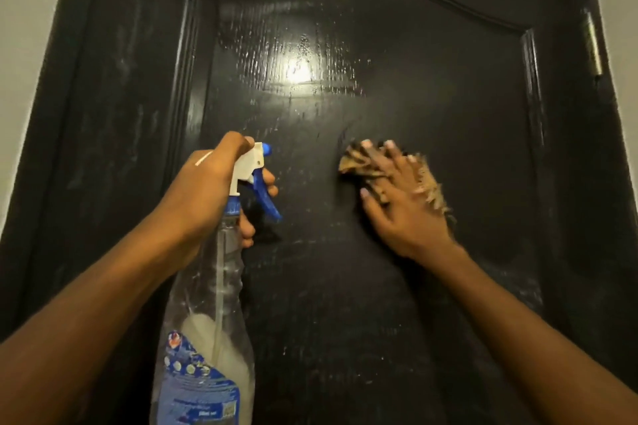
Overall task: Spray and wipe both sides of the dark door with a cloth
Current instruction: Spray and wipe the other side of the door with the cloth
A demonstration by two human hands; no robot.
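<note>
Your right hand [397, 197] presses flat, fingers spread, on the tan patterned cloth [355, 162] against the glossy black door [431, 86]. Your left hand [210, 183] grips the clear plastic spray bottle [210, 338], white liquid low inside.

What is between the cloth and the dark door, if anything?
Nothing visible. The right hand presses the tan striped cloth flat against the glossy black panelled door; the clear plastic spray bottle, held in the left hand, is off to its left.

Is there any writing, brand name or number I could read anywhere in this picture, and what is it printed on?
Blue label on the spray bottle: white lines of print and a logo, all too blurred to read.
Dark door and cloth: no writing visible.
</note>
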